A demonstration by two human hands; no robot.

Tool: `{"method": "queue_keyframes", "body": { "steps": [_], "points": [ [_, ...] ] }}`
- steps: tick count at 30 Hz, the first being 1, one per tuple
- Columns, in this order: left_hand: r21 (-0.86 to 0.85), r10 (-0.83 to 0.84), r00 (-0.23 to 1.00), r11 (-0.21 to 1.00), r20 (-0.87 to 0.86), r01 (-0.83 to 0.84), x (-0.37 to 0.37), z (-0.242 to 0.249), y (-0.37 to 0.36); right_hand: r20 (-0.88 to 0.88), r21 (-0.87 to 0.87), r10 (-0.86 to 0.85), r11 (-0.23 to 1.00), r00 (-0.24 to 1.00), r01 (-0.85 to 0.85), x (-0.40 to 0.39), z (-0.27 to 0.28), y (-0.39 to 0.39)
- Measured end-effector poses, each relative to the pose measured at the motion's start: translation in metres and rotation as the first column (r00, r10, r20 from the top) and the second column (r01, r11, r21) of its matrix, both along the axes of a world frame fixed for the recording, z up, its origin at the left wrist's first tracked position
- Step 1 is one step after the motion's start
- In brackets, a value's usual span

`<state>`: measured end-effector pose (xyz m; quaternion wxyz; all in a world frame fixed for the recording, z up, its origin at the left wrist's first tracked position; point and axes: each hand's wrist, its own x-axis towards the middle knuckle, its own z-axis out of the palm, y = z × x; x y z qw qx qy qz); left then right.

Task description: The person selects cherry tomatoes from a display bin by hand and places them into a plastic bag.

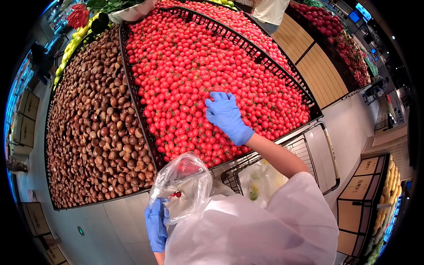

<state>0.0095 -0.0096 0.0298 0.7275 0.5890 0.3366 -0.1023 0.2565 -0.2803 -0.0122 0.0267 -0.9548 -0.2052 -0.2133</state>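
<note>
My right hand (227, 117), in a blue glove, rests on a heap of small red cherry tomatoes (185, 66) in a black crate. Its fingers are bent and drawn together against the tomatoes; whatever lies under the fingertips is hidden. At the lower left, my left hand (157, 224), also gloved in blue, grips the side of a clear plastic bag (196, 185). The bag stands open in front of my chest, close to the crate's near edge. Some red tomatoes show through the plastic.
Brown chestnuts (101, 128) fill the crate on the left. A wire shopping cart (324, 150) with a white plastic bag (260, 179) inside stands under my right arm. Cardboard boxes (360, 190) are stacked at the right. A wooden slatted stand (316, 66) is beyond the tomatoes.
</note>
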Motion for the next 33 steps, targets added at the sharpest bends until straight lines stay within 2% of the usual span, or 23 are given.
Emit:
{"method": "queue_keyframes", "body": {
  "steps": [2,5,7,9,11,13,15,17,19,21,24,25,27,28,29,31,33],
  "points": [
    [0.001,0.003,1.000,1.000,0.010,-0.003,0.004,0.002,-0.004,0.033,0.062,-0.056,0.997,0.998,0.054,0.000,-0.004,-0.015],
    [-0.021,0.009,1.000,1.000,0.007,-0.009,0.006,-0.003,-0.003,0.021,0.179,-0.002,0.984,1.000,-0.001,0.002,-0.006,-0.035],
    [-0.040,0.011,1.000,0.999,-0.006,-0.011,0.007,-0.004,-0.002,-0.003,0.162,-0.032,0.986,0.999,0.032,0.002,-0.005,-0.044],
    [-0.046,0.001,1.000,0.999,-0.001,-0.001,0.008,-0.003,-0.003,0.060,0.290,-0.031,0.957,0.998,0.012,0.008,-0.008,-0.060],
    [-0.043,-0.003,1.000,0.999,-0.010,0.003,0.009,-0.002,-0.003,0.117,0.357,-0.101,0.932,0.988,0.053,0.023,-0.029,-0.084],
    [-0.042,-0.005,1.000,0.999,-0.019,0.004,0.010,-0.002,-0.003,0.030,0.565,-0.015,0.825,0.999,-0.004,0.027,-0.034,-0.101],
    [-0.039,-0.001,0.998,0.999,-0.066,-0.001,0.011,-0.002,-0.003,-0.171,0.663,-0.010,0.738,0.985,0.123,0.022,-0.025,-0.110],
    [-0.039,-0.022,1.000,0.999,-0.019,0.021,0.009,-0.005,0.001,-0.174,0.651,-0.023,0.747,0.985,0.132,0.019,-0.016,-0.112],
    [-0.044,-0.018,1.000,0.999,0.025,0.019,0.007,-0.008,0.003,-0.029,0.499,-0.043,0.865,0.999,0.051,0.023,-0.012,-0.117],
    [0.008,0.056,0.998,0.998,0.040,-0.056,0.005,-0.012,0.006,0.088,0.343,-0.122,0.935,0.989,0.085,0.022,-0.002,-0.110],
    [0.000,0.127,0.989,0.992,0.069,-0.128,0.002,-0.014,0.011,0.240,0.389,0.039,0.911,0.970,-0.133,0.026,0.007,-0.078],
    [-0.001,0.137,0.988,0.991,0.075,-0.137,0.000,-0.010,0.011,0.231,0.397,0.071,0.903,0.970,-0.161,0.024,0.011,-0.060],
    [0.042,0.159,0.983,0.986,0.091,-0.164,-0.010,-0.013,0.017,-0.028,0.513,0.204,0.843,0.979,-0.161,0.013,0.017,-0.019],
    [0.042,0.063,0.996,0.997,0.063,-0.066,-0.014,-0.012,0.020,-0.109,0.605,0.285,0.779,0.952,-0.164,0.004,0.022,0.008],
    [0.036,-0.037,0.999,0.999,0.035,0.036,-0.018,-0.011,0.024,-0.123,0.493,0.317,0.842,0.940,-0.220,0.003,0.017,0.028],
    [0.056,-0.005,1.000,0.998,0.031,0.003,-0.023,-0.018,0.020,-0.130,0.473,0.406,0.827,0.904,-0.304,-0.004,0.011,0.066],
    [0.052,-0.047,0.999,0.998,-0.022,0.048,-0.029,-0.022,0.019,-0.178,0.352,0.442,0.863,0.879,-0.363,-0.001,0.008,0.101]
  ]
}}
